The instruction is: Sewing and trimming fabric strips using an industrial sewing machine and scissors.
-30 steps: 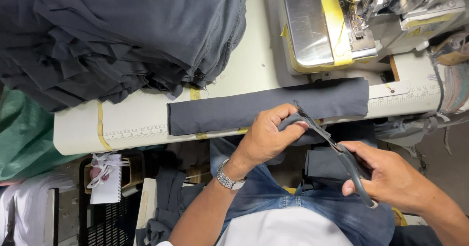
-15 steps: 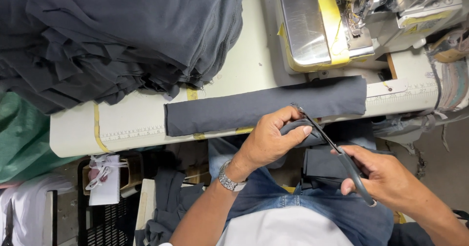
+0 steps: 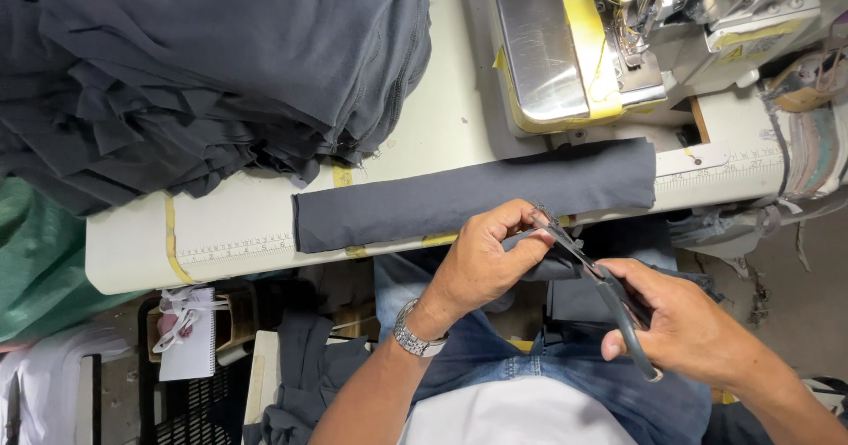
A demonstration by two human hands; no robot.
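Stack of dark grey fabric [image 3: 203,74] heaped on cream worktop [image 3: 256,224] | sewing machine [image 3: 618,39] at far edge | long grey strip [image 3: 477,195] laid along ruler | green sack [image 3: 35,268] beside.

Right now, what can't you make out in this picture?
- Scissors: the blade tips, behind the left hand.
- Small dark fabric piece: its shape, wrapped by the left fingers.
- Right hand: its forearm, cut by the frame edge.
- Sewing machine: its top, cut by the upper edge.
- Fabric stack: its full extent, cut at the left.
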